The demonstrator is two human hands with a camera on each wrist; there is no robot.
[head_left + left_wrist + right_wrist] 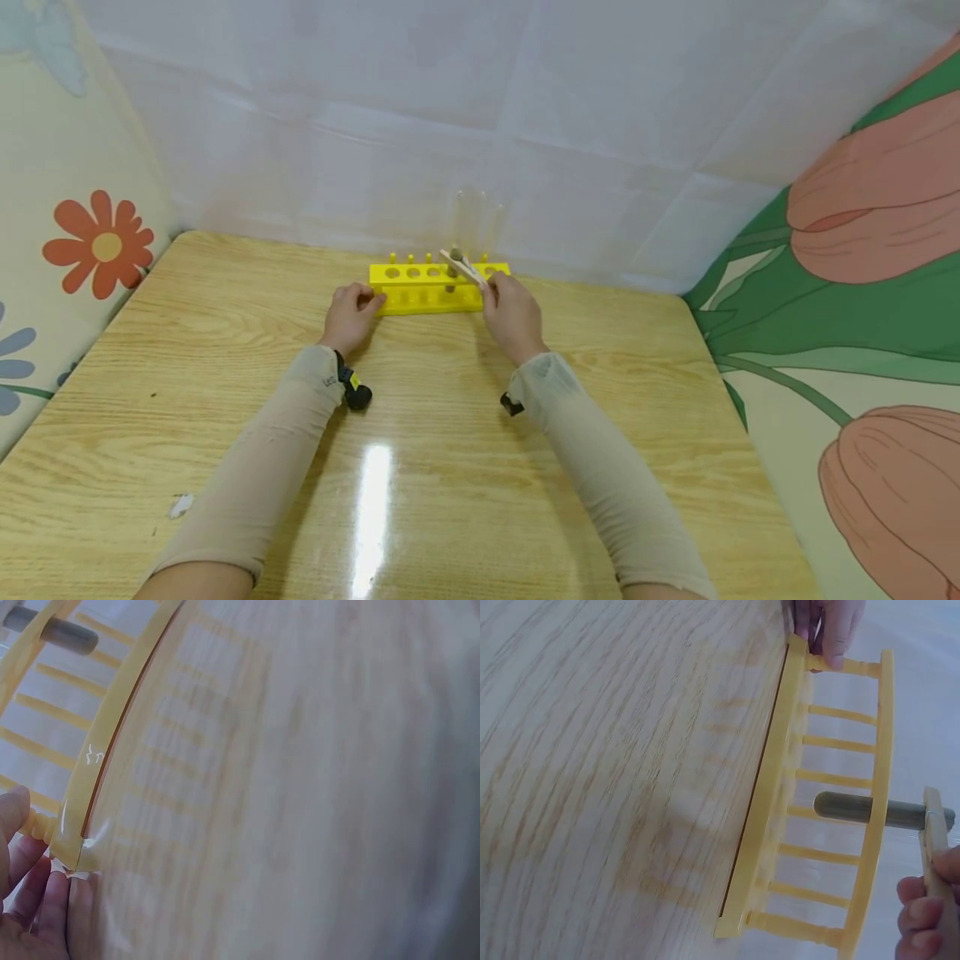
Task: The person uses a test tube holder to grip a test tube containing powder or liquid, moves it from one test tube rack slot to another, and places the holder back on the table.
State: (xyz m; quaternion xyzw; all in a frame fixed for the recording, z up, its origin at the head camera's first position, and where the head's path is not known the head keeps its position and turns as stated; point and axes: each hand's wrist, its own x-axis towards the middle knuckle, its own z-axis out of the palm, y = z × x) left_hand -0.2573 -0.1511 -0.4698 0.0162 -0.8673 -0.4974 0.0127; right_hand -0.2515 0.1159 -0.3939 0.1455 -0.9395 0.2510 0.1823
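Observation:
A yellow test tube rack (pixel 431 305) stands on the table near the wall. My left hand (pixel 349 318) grips the post at its left end, thumb on the near side. In my right hand (pixel 514 317) is a wooden test tube holder (pixel 932 836), pinched between thumb and fingers. The holder's jaws are round the upper part of a test tube (pixel 841 806) with grey-brown contents. That tube passes through a hole in the rack's top plate (pixel 883 742). Its rounded bottom hangs above the rack's base, apart from it. The tube's mouth is hard to make out.
Clear glass tubes (pixel 465 215) stand upside down on pegs along the rack's back. A white sheet (pixel 375 108) covers the wall behind. Patterned walls flank the wooden table (pixel 442 467), which shows a bright reflection and a small white chip (pixel 181 505).

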